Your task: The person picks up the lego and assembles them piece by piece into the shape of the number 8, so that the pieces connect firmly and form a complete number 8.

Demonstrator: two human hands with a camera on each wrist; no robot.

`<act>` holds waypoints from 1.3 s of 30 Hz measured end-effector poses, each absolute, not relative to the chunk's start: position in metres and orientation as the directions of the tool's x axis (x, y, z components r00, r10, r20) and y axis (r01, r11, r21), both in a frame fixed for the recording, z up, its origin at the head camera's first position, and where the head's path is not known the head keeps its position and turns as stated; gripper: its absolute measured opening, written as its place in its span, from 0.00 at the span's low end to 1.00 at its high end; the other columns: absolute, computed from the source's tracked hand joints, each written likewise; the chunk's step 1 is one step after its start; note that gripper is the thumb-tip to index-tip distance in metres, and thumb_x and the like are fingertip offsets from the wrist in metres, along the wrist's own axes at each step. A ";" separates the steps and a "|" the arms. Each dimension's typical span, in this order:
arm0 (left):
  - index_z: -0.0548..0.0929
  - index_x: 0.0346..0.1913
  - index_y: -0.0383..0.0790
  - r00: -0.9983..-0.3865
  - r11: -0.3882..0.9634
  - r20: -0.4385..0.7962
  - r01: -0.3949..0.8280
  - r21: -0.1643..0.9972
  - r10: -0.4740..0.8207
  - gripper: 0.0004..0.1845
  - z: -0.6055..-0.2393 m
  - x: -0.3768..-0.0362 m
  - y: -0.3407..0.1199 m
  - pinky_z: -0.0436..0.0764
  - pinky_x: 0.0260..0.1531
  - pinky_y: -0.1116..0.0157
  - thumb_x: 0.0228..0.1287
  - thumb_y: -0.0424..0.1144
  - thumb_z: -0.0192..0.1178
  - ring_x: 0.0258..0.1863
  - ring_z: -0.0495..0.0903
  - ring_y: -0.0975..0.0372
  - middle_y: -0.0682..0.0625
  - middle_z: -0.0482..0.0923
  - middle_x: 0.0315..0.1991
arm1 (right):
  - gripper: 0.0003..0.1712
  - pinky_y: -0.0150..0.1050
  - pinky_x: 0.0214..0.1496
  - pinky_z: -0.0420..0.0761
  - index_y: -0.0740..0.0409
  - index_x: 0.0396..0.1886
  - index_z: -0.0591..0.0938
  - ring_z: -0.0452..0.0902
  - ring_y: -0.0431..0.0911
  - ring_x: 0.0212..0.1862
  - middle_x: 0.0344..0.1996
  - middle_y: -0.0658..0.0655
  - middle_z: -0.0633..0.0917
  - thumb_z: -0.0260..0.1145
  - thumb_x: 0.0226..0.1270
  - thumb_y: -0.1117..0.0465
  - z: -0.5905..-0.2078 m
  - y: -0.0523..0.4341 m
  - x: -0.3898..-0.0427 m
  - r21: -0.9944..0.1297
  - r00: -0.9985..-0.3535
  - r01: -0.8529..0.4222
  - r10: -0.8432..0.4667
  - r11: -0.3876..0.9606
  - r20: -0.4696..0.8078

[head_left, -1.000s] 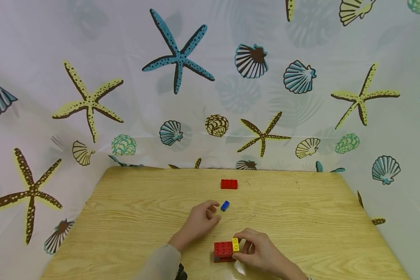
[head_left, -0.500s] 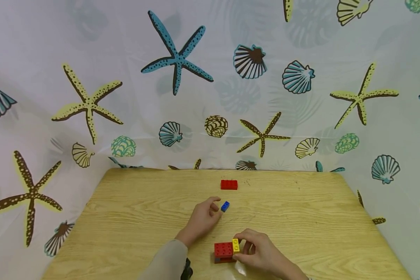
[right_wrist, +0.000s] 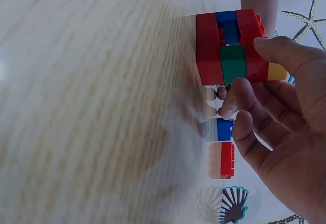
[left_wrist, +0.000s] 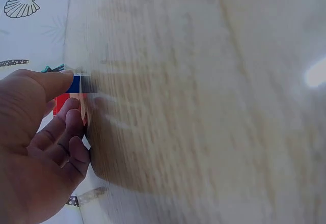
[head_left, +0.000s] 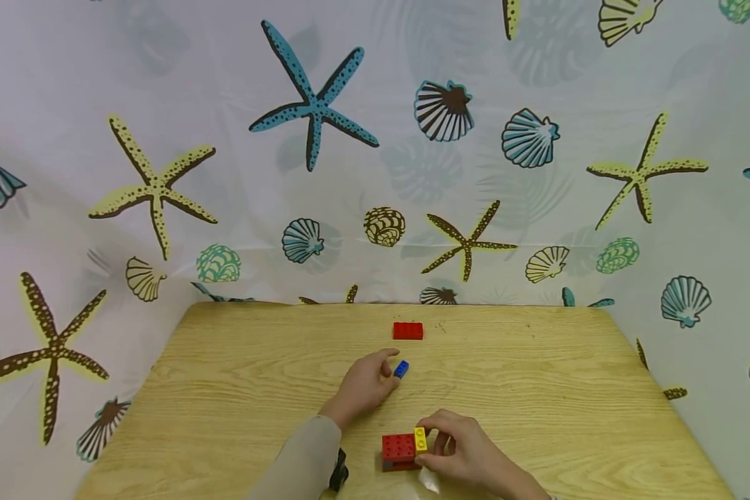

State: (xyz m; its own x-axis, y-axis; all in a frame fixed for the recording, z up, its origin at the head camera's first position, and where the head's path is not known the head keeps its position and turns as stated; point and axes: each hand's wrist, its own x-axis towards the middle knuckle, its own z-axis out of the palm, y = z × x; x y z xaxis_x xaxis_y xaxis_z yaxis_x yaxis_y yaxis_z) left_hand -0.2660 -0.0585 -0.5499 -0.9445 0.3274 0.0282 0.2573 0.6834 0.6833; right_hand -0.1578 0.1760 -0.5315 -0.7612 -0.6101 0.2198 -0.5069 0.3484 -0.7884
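Near the front edge of the wooden table (head_left: 225, 389), the right hand (head_left: 465, 455) grips a block stack (head_left: 400, 450) of red, blue and green bricks, its curled fingers closed on the yellow brick (head_left: 420, 439) at the stack's right side. Just beyond, the left hand (head_left: 364, 385) pinches a small blue brick (head_left: 402, 369) lying on the table. Farther away, a red brick (head_left: 408, 330) lies alone.

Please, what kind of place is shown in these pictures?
Probably a small indoor play or recording corner, not a workshop: a wooden table enclosed by a curtain printed with starfish and shells, with only toy bricks such as a loose red brick.
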 end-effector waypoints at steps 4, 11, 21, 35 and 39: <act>0.77 0.72 0.42 -0.933 0.701 0.029 0.289 0.652 0.358 0.28 -0.548 -0.267 -0.059 0.74 0.38 0.62 0.72 0.39 0.68 0.31 0.72 0.62 0.54 0.77 0.35 | 0.21 0.31 0.33 0.83 0.65 0.58 0.83 0.81 0.29 0.34 0.44 0.57 0.87 0.74 0.71 0.59 -0.532 0.176 -0.158 -0.786 -0.757 -0.513 -0.614 0.344 0.226; 0.81 0.68 0.43 -0.925 0.699 0.033 0.308 0.646 0.377 0.22 -0.551 -0.269 -0.059 0.74 0.34 0.64 0.74 0.37 0.66 0.28 0.74 0.64 0.55 0.79 0.32 | 0.22 0.31 0.34 0.83 0.65 0.58 0.83 0.81 0.29 0.34 0.44 0.57 0.87 0.74 0.71 0.58 -0.534 0.176 -0.157 -0.793 -0.758 -0.504 -0.615 0.343 0.215; 0.79 0.72 0.49 -0.913 0.737 0.006 0.333 0.588 0.408 0.25 -0.547 -0.269 -0.057 0.68 0.30 0.65 0.74 0.39 0.66 0.28 0.70 0.63 0.55 0.74 0.29 | 0.21 0.30 0.34 0.83 0.65 0.58 0.83 0.80 0.28 0.34 0.45 0.57 0.87 0.74 0.71 0.59 -0.534 0.176 -0.157 -0.786 -0.751 -0.519 -0.618 0.335 0.233; 0.85 0.59 0.45 -0.929 0.718 0.037 0.310 0.623 0.369 0.19 -0.548 -0.266 -0.059 0.78 0.39 0.60 0.69 0.45 0.71 0.34 0.76 0.61 0.53 0.80 0.36 | 0.21 0.30 0.33 0.83 0.65 0.57 0.84 0.81 0.29 0.34 0.44 0.57 0.87 0.75 0.70 0.60 -0.532 0.176 -0.156 -0.783 -0.751 -0.526 -0.613 0.331 0.246; 0.85 0.58 0.45 -0.929 0.704 0.063 0.319 0.635 0.365 0.18 -0.548 -0.264 -0.063 0.83 0.47 0.54 0.69 0.46 0.71 0.41 0.81 0.59 0.48 0.85 0.45 | 0.21 0.31 0.33 0.83 0.66 0.58 0.83 0.81 0.29 0.34 0.44 0.57 0.87 0.74 0.71 0.60 -0.532 0.175 -0.156 -0.790 -0.753 -0.518 -0.612 0.327 0.241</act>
